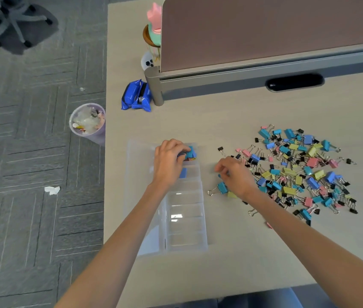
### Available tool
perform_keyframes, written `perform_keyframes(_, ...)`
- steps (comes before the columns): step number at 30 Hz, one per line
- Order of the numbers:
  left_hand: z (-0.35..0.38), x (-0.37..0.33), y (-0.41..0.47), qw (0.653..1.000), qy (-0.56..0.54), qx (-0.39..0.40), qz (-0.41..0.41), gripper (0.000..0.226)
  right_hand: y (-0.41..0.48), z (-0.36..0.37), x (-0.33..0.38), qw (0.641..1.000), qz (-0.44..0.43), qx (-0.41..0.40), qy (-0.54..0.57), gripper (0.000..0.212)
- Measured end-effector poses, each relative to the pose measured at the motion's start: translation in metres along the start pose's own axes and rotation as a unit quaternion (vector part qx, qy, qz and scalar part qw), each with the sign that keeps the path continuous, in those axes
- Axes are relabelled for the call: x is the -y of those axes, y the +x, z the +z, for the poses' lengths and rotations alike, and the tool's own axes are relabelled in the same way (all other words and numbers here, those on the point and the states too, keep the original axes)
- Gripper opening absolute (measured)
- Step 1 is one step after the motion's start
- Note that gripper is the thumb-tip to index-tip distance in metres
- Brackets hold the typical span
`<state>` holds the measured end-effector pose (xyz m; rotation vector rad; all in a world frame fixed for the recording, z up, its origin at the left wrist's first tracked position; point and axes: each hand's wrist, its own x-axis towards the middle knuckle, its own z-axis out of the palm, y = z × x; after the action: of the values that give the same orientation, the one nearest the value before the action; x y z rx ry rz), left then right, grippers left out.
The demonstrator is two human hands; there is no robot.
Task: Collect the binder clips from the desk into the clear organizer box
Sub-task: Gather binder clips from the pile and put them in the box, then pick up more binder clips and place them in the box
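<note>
DESK SORT: Your left grip (169, 163) hangs over the far end of the box (186, 238), clenched round a bunch of blue clips (190, 153) and placed, by the look of it, to drop them into the farthest compartment. A single clip (183, 172), also blue, lies in the next compartment toward you. Your right grip (236, 176) is at the near edge of the pile (298, 172) on the surface (220, 121), fingers curled downward; whether they have caught anything cannot be told. The split looks deliberate: one grip loads, the other fetches, and the box sits just beside the pile to keep trips short. The box's long axis runs away from you, its compartments in a row along it, with the lid (140, 174) laid open to the left. A teal clip (222, 187) by your right wrist lies crosswise, wire handles pointing left toward the box. Most of the pile is yet to be collected.
</note>
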<state>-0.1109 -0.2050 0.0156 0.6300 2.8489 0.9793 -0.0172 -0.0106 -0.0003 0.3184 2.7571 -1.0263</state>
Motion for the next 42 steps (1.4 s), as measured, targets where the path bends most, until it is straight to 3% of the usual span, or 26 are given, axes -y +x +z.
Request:
perform_keyframes(3,0.006,-0.007,-0.012,1.0,-0.024,-0.016,0.0,0.031,-0.015,0.001,-0.007,0.997,-0.016,0.048,-0.063,0.023)
perform_keyframes(7,0.015,-0.013,-0.031,0.999,-0.043,0.002,-0.004,0.029,-0.028,0.007,-0.011,0.983,-0.059,0.084,-0.154,0.044)
perform_keyframes(16,0.024,-0.028,-0.063,0.999,-0.037,0.002,0.005,0.029,-0.049,0.011,-0.008,0.978,-0.066,-0.044,-0.192,0.042)
perform_keyframes(21,0.026,-0.046,-0.07,0.998,-0.056,0.027,0.025,0.023,-0.068,-0.004,-0.017,0.983,0.01,-0.069,-0.171,0.036)
perform_keyframes(25,0.031,-0.064,-0.073,0.997,-0.055,0.045,0.038,0.021,-0.08,-0.015,-0.025,0.99,0.089,-0.104,-0.047,0.037)
perform_keyframes(29,0.045,-0.083,-0.079,0.995,-0.054,0.076,0.045,0.021,-0.086,-0.026,-0.036,0.965,0.178,-0.129,0.142,0.032)
perform_keyframes(33,0.068,-0.099,-0.083,0.992,-0.05,0.107,0.04,0.022,-0.093,-0.043,-0.054,0.879,0.253,-0.084,0.395,0.031)
perform_keyframes(37,0.093,-0.112,-0.078,0.992,-0.019,0.128,0.012,0.032,-0.094,-0.061,-0.078,0.807,0.267,-0.028,0.527,0.033)
perform_keyframes(42,0.109,-0.124,-0.064,0.981,0.049,0.179,0.052,0.04,-0.097,-0.086,-0.097,0.735,0.242,0.041,0.632,0.029)
